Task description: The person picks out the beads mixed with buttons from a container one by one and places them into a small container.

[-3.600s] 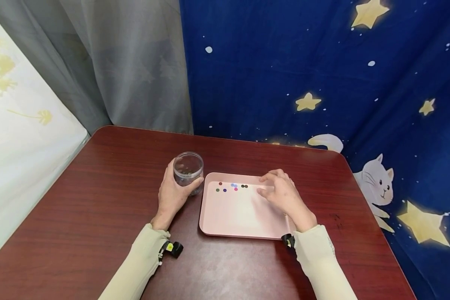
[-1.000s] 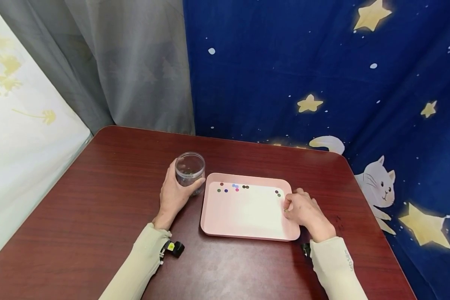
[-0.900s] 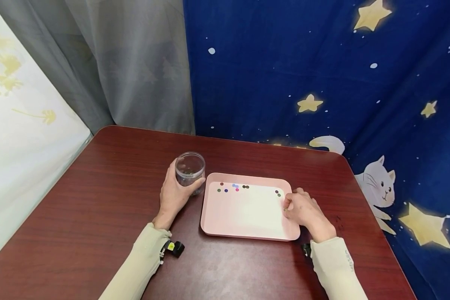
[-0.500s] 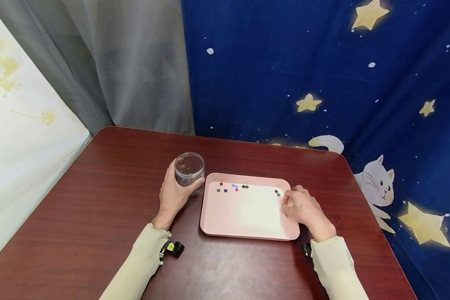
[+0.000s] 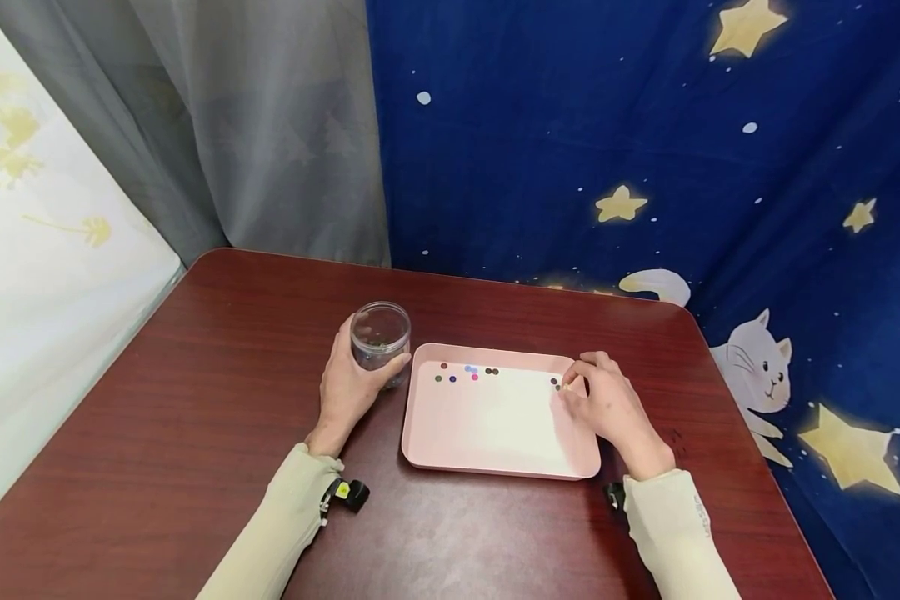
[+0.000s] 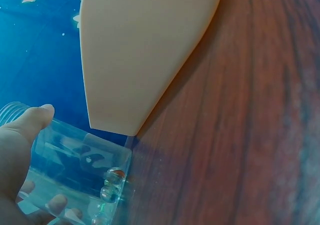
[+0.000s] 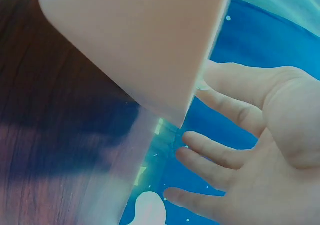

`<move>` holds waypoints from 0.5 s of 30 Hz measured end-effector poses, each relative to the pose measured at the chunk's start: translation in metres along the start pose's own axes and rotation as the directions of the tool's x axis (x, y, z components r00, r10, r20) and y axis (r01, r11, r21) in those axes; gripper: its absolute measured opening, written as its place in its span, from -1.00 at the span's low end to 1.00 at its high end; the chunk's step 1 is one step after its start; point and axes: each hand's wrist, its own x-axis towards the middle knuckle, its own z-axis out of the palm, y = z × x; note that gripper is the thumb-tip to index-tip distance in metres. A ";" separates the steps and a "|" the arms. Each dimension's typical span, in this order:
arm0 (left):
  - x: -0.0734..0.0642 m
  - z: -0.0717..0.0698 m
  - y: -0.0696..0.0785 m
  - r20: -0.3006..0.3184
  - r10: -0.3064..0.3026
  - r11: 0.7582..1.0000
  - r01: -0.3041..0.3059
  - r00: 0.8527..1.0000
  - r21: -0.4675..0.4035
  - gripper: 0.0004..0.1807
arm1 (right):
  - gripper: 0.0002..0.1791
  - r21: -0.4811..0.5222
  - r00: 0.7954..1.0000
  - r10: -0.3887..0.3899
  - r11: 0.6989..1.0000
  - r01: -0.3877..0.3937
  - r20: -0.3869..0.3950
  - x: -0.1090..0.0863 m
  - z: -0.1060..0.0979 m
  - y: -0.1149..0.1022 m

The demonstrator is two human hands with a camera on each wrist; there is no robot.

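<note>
My left hand [image 5: 350, 387] grips a clear plastic jar [image 5: 380, 336], fingers and thumb wrapped round its side. In the left wrist view, several glass marbles [image 6: 110, 192] lie at the bottom of that jar. Right of it is a shallow pink tray [image 5: 495, 454]. Several coloured marbles [image 5: 471, 371] lie along its far left side, and a dark pair [image 5: 554, 382] near its far right corner. Over that corner my right hand [image 5: 611, 404] pinches a small pale marble [image 7: 202, 85] between thumb and index finger, close to the pair. Its other fingers are spread in the right wrist view.
The dark red wooden table [image 5: 217, 400] has rounded far corners. Behind it hang a grey curtain [image 5: 285, 150] and a blue curtain with stars [image 5: 510, 150]. A white patterned cloth [image 5: 52, 250] hangs at the left.
My right hand went from above the tray to its right edge, then moved along it toward the far corner with a pinched marble. My left hand stays on the jar.
</note>
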 end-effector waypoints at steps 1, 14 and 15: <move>0.000 0.000 0.000 0.001 0.000 1.000 0.000 1.000 0.001 0.12 | -0.96 0.007 1.000 0.000 1.000 0.000 -0.006 0.000 0.000 0.000; 0.001 -0.001 0.001 -0.005 -0.007 1.000 0.007 1.000 0.013 0.13 | -0.95 0.083 0.991 -0.061 0.994 0.072 -0.122 0.005 -0.002 -0.005; 0.001 -0.001 0.001 -0.006 -0.007 1.000 0.007 1.000 0.013 0.12 | -0.95 0.084 0.990 -0.065 0.994 0.076 -0.128 0.005 -0.002 -0.006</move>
